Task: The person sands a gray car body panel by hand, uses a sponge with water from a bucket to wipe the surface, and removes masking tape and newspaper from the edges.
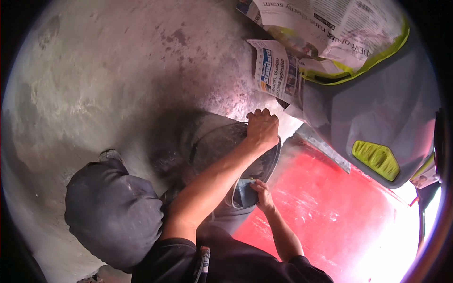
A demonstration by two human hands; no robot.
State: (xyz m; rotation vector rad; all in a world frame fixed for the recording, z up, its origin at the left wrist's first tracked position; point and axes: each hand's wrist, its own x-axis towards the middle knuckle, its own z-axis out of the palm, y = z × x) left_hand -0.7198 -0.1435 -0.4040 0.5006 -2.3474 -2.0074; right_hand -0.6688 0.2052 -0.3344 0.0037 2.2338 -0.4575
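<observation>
My left arm reaches across a dark, dusty round vessel, which looks like a bucket [257, 166]. At its far rim my left hand [263, 128] is closed, fingers curled over the edge. Lower down, near the same rim, my right hand [264, 194] pinches a flat blue-grey piece [245, 192] between thumb and fingers. A pale thin loop runs along the left side of that piece. Whether it is cloth, paper or something else I cannot tell. Part of the vessel is hidden behind my left forearm.
A grey plastic body [382, 104] with yellow-green trim stands at the upper right, partly covered by newspaper sheets [330, 28]. A shiny red surface [311, 207] spreads below it. Stained concrete [104, 70] lies at left. My bent knee [113, 212] is at lower left.
</observation>
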